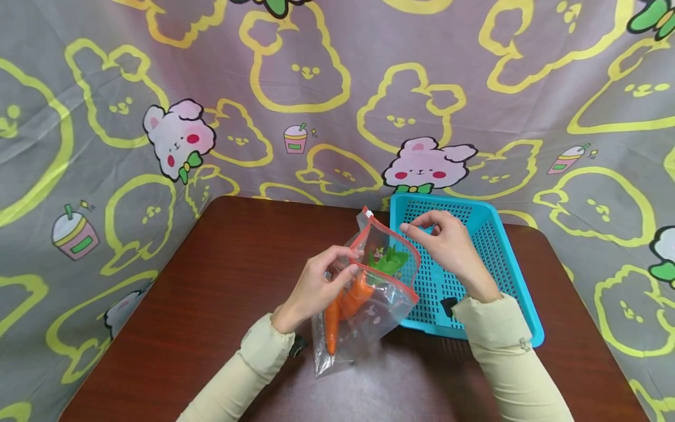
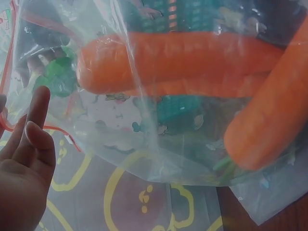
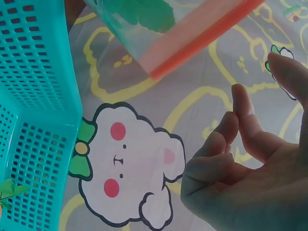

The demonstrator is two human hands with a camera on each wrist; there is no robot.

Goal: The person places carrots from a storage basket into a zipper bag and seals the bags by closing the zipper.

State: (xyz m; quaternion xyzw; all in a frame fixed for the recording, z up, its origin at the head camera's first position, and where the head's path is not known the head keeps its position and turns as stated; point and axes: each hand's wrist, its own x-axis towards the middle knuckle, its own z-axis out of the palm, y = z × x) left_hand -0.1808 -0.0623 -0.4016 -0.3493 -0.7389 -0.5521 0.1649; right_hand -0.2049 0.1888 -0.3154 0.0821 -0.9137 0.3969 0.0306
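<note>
A clear zip bag (image 1: 379, 308) with a red seal strip hangs over the table, its mouth spread apart. Inside are orange carrots (image 1: 333, 319) with a green leafy top (image 1: 389, 261) near the mouth. My left hand (image 1: 319, 284) pinches the bag's red rim between thumb and fingers. Through the plastic, the left wrist view shows the carrots (image 2: 178, 65) close up. My right hand (image 1: 448, 246) is just right of the mouth, holding nothing; in the right wrist view, thumb and index finger of that hand (image 3: 250, 168) stand apart, near the bag's red edge (image 3: 207, 41).
A blue plastic basket (image 1: 508, 264) with slotted walls stands behind and right of the bag, under my right forearm. A green leaf (image 3: 10, 190) shows at its lower left in the right wrist view. The brown table (image 1: 221, 281) meets a patterned cloth (image 1: 337, 140).
</note>
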